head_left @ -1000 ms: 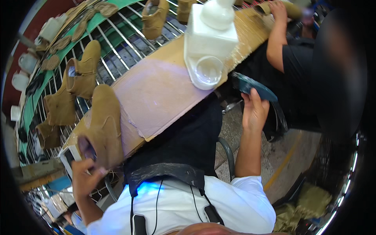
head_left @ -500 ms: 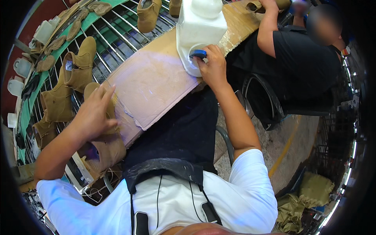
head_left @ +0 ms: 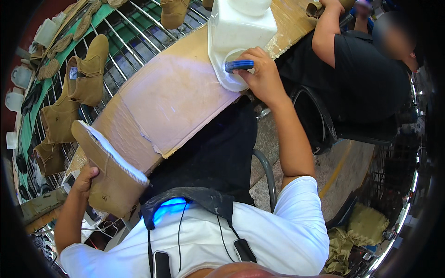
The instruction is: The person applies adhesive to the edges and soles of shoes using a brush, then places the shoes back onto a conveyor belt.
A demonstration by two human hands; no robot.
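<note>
My left hand (head_left: 86, 180) is closed on a tan suede boot (head_left: 116, 183) at the near left end of the board. The boot lies tipped on its side, a whitish strip along its sole edge turned up and right. My right hand (head_left: 267, 78) pinches a blue-handled tool (head_left: 239, 66) over the round mouth of a white plastic jug (head_left: 238, 34). The tool's working end is hidden, so I cannot tell its exact kind. The jug stands on a worn cardboard sheet (head_left: 171, 99).
Several tan boots (head_left: 88, 74) stand on a metal-bar rack (head_left: 134, 44) at the left and far side. Loose soles (head_left: 60, 46) line its green edge. A co-worker in a black shirt (head_left: 366, 78) sits at the right. Crumpled brown paper (head_left: 345, 245) lies low at the right.
My left hand has gone from open above the boot to gripping it, and the boot is turned with its sole edge showing. My right hand stays at the jug with the blue-handled tool.
</note>
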